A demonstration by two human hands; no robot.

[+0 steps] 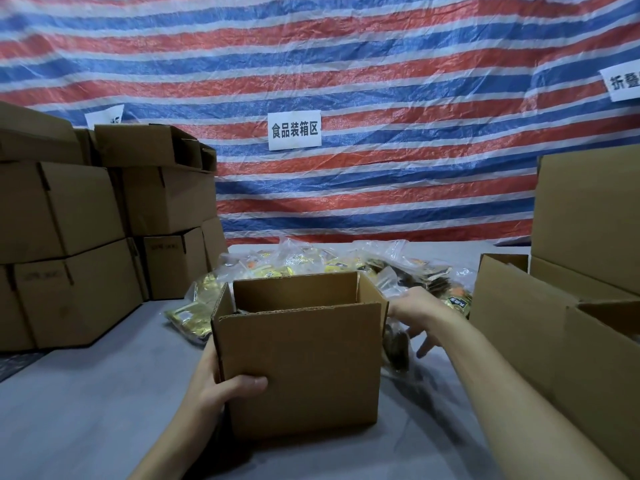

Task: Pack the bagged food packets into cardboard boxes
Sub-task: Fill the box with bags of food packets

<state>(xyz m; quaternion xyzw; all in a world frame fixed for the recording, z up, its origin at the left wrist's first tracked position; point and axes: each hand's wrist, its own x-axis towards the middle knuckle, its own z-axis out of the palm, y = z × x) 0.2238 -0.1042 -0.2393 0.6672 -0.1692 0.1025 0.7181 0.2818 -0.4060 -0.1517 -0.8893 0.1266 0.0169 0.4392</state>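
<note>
A plain brown cardboard box stands upright on the grey surface, top flaps raised and open. The left hand grips its near left corner. Behind and beside it lies a heap of clear plastic bags stuffed with small food packets: gold packets at left, dark packets just beside the box's right wall. Closed boxes are stacked far left, and another open box sits at right.
</note>
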